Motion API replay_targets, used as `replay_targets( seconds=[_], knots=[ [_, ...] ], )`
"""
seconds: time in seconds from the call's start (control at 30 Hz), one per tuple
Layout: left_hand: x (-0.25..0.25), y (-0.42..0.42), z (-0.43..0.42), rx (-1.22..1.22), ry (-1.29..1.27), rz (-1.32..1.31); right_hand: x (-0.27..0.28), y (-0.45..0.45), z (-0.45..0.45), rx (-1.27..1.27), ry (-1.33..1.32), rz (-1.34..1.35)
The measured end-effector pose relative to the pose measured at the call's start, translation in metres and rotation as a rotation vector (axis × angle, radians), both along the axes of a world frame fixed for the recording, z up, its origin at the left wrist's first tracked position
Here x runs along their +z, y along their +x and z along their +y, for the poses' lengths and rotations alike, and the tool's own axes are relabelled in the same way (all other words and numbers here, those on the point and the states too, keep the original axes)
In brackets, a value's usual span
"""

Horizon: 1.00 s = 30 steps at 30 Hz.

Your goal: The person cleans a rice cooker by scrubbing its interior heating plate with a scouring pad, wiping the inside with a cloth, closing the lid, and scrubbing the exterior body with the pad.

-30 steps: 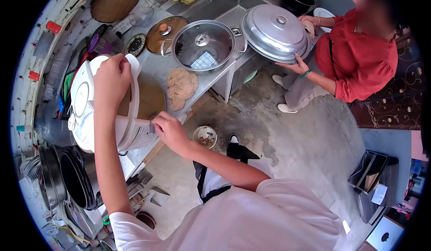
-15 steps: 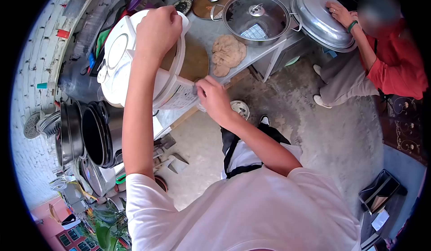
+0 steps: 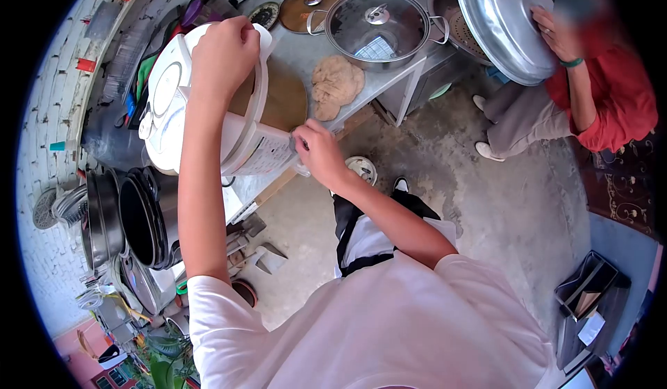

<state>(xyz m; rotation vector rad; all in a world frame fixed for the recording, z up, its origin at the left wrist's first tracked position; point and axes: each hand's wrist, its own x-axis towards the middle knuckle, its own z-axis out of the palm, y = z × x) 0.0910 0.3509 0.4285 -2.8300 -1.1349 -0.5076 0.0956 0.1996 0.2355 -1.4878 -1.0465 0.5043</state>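
My left hand [image 3: 221, 59] is closed over the top of the carry handle [image 3: 260, 76] of a white lidded electric pot [image 3: 163, 104] on the counter. Printed text covers part of the pot's side. Lower on that side, my right hand [image 3: 319, 154] is closed at the pot's edge, beside a small clear piece. What its fingers grip is hidden. A round brown board [image 3: 286, 93] lies behind the handle. Close by on the counter rests a lump of dough [image 3: 337, 86].
A glass-lidded steel pot [image 3: 379, 31] stands farther along the counter [image 3: 243, 187]. At the right, a person in red [image 3: 618, 104] holds a large metal lid [image 3: 500, 27] beside a perforated steamer [image 3: 462, 34]. Dark pots [image 3: 142, 219] stack at left; a dustpan [image 3: 269, 258] lies below.
The other person has raised and tilted the big metal lid, uncovering the steamer beneath. My hands keep their places on the white pot; the whole view has shifted slightly.
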Motion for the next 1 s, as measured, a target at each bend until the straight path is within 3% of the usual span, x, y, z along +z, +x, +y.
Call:
replay_targets(
  seconds=[0.07,0.23,0.27,0.47,0.7,1.0],
  knots=[
    [0.001,0.001,-0.001,-0.024,0.036,0.013,0.006,-0.003,0.002,0.0,0.075,0.05],
    [0.002,0.002,-0.002,-0.029,0.02,0.014,-0.033,-0.009,-0.001,-0.003,-0.055,0.099],
    [0.002,0.002,-0.002,-0.025,0.009,0.022,-0.041,-0.012,-0.002,0.104,-0.122,0.073],
    [0.0,-0.001,0.002,-0.114,-0.008,-0.015,-0.05,-0.047,-0.003,0.184,-0.181,0.141],
    [0.002,0.0,-0.001,-0.109,-0.015,-0.021,-0.066,-0.015,-0.003,0.062,-0.268,0.159],
    [0.003,0.001,0.001,-0.112,-0.036,-0.014,-0.07,-0.006,-0.001,0.084,-0.268,0.169]
  ],
)
